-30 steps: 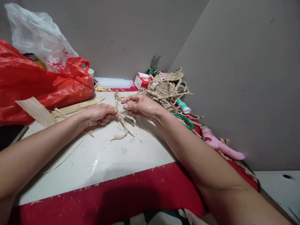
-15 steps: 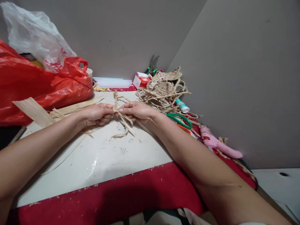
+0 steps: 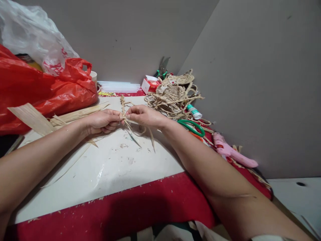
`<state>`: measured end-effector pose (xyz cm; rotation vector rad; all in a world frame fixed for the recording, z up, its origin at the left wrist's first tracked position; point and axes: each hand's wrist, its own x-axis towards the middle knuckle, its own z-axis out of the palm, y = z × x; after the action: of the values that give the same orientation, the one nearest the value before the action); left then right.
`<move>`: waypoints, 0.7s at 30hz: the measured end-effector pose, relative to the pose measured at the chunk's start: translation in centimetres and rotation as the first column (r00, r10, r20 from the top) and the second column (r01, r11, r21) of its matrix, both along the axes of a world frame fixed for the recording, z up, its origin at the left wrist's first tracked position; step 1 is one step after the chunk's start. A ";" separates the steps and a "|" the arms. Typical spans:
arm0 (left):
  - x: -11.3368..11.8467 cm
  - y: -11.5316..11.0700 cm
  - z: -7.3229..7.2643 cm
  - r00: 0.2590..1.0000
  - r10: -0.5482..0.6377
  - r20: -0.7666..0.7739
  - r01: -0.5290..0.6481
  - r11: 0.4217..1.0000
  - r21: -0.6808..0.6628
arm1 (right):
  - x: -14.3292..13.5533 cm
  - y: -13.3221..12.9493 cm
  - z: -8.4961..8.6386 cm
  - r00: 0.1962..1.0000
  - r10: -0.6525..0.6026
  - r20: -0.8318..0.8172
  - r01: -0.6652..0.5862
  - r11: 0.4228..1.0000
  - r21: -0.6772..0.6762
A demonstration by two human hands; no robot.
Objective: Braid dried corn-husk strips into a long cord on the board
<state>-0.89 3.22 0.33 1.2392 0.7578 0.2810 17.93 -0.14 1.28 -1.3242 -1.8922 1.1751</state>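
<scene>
A short braid of dry straw-coloured leaf strips (image 3: 122, 104) runs away from me over the white board (image 3: 110, 177). At its near end, my left hand (image 3: 105, 121) is closed, thumb and forefinger pinching the strips. Right beside it, my right hand (image 3: 142, 115) pinches the same strips between thumb and fingertips. Loose strip ends (image 3: 134, 135) fan out below both hands toward me. Left of my left hand lie wider flat dry leaves (image 3: 31, 117) and long narrow pieces. Exactly how the strips cross is hidden by my fingers.
A heap of braided cord (image 3: 173, 93) sits at the back right, near pruning shears (image 3: 163, 68) and a small red-white box (image 3: 149, 84). Green-handled scissors (image 3: 192, 127) and a pink glue gun (image 3: 233, 152) lie to the right. Red (image 3: 57, 87) and clear plastic bags (image 3: 32, 30) fill the left.
The loose ends have spread, with one strip now hanging further right below my right hand. My right hand's fingers have shifted slightly up; both hands stay at the braid's near end.
</scene>
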 end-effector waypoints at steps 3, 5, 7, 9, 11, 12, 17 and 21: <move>0.1 -0.1 0.0 1.000 -0.004 -0.015 0.005 1.000 0.009 | 0.1 0.1 0.2 0.988 0.054 0.147 -0.068 0.993 0.093; 0.2 0.0 0.0 1.000 -0.007 -0.021 0.008 1.000 0.019 | 0.1 0.2 0.0 0.969 0.046 0.243 -0.097 0.975 0.202; 0.2 0.0 0.0 1.000 -0.008 -0.026 0.009 0.999 0.031 | 0.1 0.3 -0.2 0.938 0.013 0.346 -0.133 0.936 0.326; 0.1 0.2 0.0 0.999 -0.013 -0.036 0.014 0.999 0.042 | 0.2 0.4 -0.4 0.892 -0.031 0.451 -0.182 0.888 0.421; 0.0 0.3 0.1 0.999 -0.018 -0.048 0.020 0.999 0.048 | 0.3 0.4 -0.6 0.836 -0.084 0.542 -0.230 0.844 0.485; -0.1 0.4 0.1 0.998 -0.020 -0.052 0.022 0.998 0.051 | 0.4 0.3 -0.6 0.809 -0.105 0.579 -0.253 0.826 0.503; -0.2 0.4 0.4 0.998 0.001 -0.058 0.002 0.998 0.059 | 0.1 -0.3 -0.3 0.730 -0.154 0.665 -0.339 0.764 0.549; -0.2 0.1 0.8 0.998 0.047 -0.051 -0.043 0.996 0.083 | -0.4 -0.8 -0.3 0.691 -0.213 0.690 -0.359 0.728 0.584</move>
<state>-1.06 3.36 1.18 1.3126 0.8276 0.3195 17.53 -0.92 0.98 -1.3329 -2.5774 -0.2043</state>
